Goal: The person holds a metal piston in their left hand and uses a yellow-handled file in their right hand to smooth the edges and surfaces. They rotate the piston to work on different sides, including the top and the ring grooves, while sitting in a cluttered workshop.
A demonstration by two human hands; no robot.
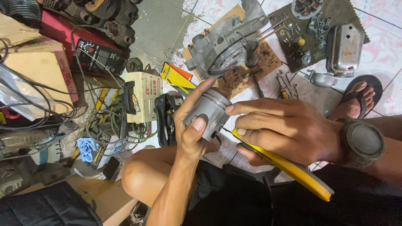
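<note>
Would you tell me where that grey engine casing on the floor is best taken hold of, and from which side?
The engine casing lies on a brown board with its round opening facing up. I would probably grip its thick outer rim with both hands from above, at the bare left end. The long studs sticking out on the right and the loose small parts beside them make that side awkward.

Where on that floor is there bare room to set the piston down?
Bare grey tile lies between the engine cylinders and the crankcase. Some pale tile shows right of the sandalled foot. The left side, with cables, is crowded.
</note>
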